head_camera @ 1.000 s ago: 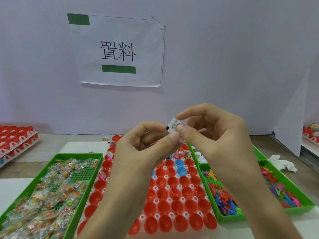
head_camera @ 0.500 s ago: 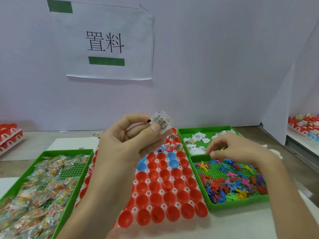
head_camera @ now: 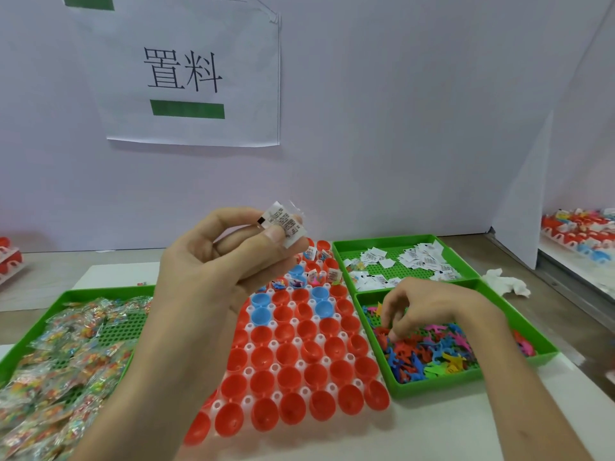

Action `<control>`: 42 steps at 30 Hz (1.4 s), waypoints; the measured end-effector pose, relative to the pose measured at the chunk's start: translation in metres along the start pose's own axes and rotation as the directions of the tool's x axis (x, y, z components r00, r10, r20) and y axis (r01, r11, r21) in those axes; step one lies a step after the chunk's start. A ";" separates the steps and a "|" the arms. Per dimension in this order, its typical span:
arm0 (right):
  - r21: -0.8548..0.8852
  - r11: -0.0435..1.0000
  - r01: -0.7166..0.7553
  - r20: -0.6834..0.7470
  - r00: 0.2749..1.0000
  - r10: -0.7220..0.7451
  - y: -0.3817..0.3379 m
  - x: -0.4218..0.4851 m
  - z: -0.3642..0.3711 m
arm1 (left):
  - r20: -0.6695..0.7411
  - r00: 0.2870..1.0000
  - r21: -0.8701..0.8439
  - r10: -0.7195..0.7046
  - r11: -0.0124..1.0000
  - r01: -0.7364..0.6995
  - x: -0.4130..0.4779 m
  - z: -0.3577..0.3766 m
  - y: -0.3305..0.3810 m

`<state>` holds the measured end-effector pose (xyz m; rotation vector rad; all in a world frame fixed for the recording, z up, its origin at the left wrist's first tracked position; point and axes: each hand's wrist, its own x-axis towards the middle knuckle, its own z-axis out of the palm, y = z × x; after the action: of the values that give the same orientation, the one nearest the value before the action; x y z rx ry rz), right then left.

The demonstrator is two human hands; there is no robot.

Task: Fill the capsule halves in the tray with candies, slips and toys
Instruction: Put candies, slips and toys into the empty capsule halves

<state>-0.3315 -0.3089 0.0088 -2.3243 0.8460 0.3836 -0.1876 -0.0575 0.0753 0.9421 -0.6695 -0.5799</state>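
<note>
A pale bench (head_camera: 432, 427) below a lilac wall (head_camera: 399, 128) with a paper sign (head_camera: 186, 78) carries the tray (head_camera: 273, 343). Left hand (head_camera: 213, 271) pinches a slip (head_camera: 286, 226); right hand (head_camera: 422, 311), fingers curled, touches toys (head_camera: 432, 354), grip unclear.

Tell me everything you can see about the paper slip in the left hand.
The slip is small white paper, printed with black text and a black square at one corner; clear film seems to edge it. Tilted, it is raised above the capsule tray, pinched by thumb and forefinger of the left hand.

Mostly empty red and blue capsule halves (head_camera: 311, 352) stand in the white tray (head_camera: 273, 343), far rows filled.
</note>
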 end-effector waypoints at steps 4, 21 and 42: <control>0.006 0.999 0.034 -0.051 0.998 -0.034 0.002 0.006 0.005 | 0.005 1.000 0.019 -0.003 1.000 0.003 0.000 0.000 -0.001; 0.497 0.349 0.794 -0.596 0.605 -0.528 -0.108 -0.081 -0.004 | 0.009 1.000 0.085 0.007 0.996 -0.007 -0.003 0.005 -0.007; 0.075 0.634 0.770 -0.795 0.430 -0.428 -0.134 -0.079 0.019 | -0.039 0.996 0.248 0.076 0.967 -0.064 -0.003 0.003 -0.004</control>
<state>-0.3041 -0.1792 0.0923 -2.1066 0.2361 -1.0453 -0.1925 -0.0593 0.0727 1.1563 -0.7395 -0.4153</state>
